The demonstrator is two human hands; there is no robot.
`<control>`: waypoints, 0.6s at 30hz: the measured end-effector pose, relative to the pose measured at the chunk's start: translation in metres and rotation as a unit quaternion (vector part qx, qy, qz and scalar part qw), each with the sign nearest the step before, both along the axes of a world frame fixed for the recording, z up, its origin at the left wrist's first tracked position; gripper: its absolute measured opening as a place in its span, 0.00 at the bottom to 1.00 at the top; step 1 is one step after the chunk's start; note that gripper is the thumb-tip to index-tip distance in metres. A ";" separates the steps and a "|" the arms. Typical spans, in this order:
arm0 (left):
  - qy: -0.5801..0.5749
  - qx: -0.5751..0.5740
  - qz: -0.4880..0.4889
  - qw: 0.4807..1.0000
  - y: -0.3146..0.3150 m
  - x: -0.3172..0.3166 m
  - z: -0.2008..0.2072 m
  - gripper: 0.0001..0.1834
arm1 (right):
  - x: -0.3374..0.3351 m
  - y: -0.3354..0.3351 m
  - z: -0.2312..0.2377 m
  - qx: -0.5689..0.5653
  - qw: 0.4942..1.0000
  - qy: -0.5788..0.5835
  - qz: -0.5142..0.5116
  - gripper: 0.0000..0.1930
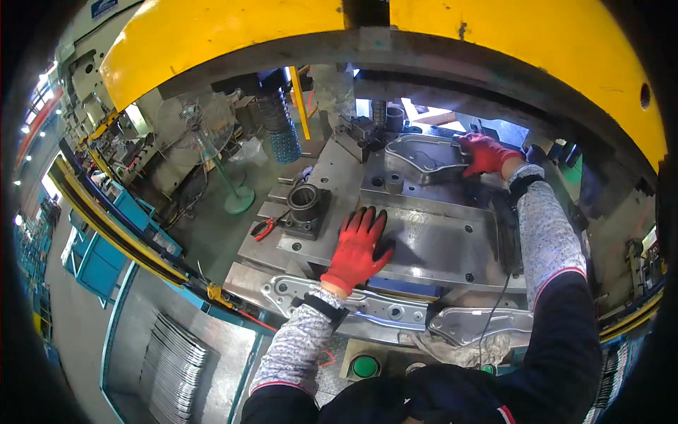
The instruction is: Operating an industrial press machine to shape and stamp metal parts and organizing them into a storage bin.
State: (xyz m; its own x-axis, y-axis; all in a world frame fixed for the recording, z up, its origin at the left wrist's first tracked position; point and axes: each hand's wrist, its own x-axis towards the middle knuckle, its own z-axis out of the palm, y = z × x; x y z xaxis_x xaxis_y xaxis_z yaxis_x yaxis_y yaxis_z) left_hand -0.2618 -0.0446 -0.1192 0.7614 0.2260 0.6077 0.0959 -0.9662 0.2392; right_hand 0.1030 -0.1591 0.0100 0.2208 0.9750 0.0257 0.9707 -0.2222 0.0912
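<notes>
Hands, two, both in red gloves. The left hand [360, 247] is lying palm down with fingers spread on the lower die plate [431, 244], holding nothing. The right hand [487, 152] is curling over the right end of a stamped metal panel [424, 153]; whether it is grasping or merely touching, we cannot tell.

Panel position: it is sitting on the raised die block [445, 193], toward the far side of the press opening.

Handling, in our judgement: we are doing this well by bearing lightly on the left palm, keeping the right fingers on the rim and off the pinch line beneath, and easing the panel squarely so that it is not catching on the die. We are also minding the sleeve near the black cable [497, 311].

Count, as we are making it:
- Panel on the die block: one.
- Perforated brackets along the front edge: two, one left [385, 309], one right [462, 324].
- Red-handled pliers [265, 228]: one.
- Guide bushing [305, 215], near left: one.
- Blue ball cage [282, 139]: one.
- Green push buttons: two, left [365, 366] and right [487, 369].
- Pedestal fan [240, 200]: one.
- Metal bin [236, 332]: one, holding a row of thin parts [176, 367] too tightly packed for counting.
</notes>
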 end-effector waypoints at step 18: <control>0.020 -0.028 -0.005 0.999 -0.004 0.003 0.001 0.36 | 0.006 0.034 -0.050 0.029 0.984 -0.005 -0.174 0.32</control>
State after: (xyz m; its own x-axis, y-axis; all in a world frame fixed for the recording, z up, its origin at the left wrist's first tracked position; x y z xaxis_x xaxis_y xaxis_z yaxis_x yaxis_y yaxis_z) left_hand -0.2590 -0.0483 -0.1178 0.7868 0.2520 0.5634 0.0975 -0.9521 0.2897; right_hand 0.1088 -0.1255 -0.0401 0.5410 0.8370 0.0819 0.8339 -0.5466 0.0771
